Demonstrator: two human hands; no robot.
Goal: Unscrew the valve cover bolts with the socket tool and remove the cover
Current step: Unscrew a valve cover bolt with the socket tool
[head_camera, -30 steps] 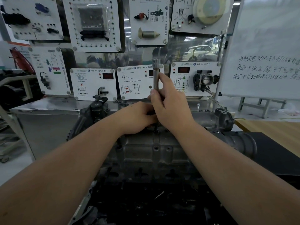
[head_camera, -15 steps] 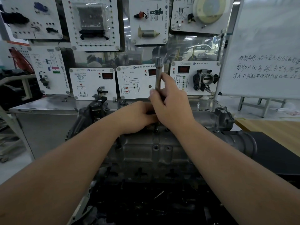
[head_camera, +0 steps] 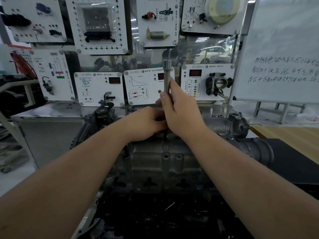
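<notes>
Atop the cover [head_camera: 164,157], the right hand [head_camera: 181,114] grips the upright socket tool [head_camera: 167,78]; the left hand [head_camera: 145,123] curls around its base. Unscrewing looks underway; next, keep it square on the bolt.

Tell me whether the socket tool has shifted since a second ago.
Yes, slightly: the socket tool has tilted a touch left against the display panel behind it, upright in the right hand.

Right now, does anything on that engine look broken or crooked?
Nothing stands out. The socket tool stands nearly upright in the right hand, its lower end down at the valve cover, with the left hand closed low around it. The cover looks grimy, but I see no cracks or spills; the dark area below is too dim to judge.
</notes>
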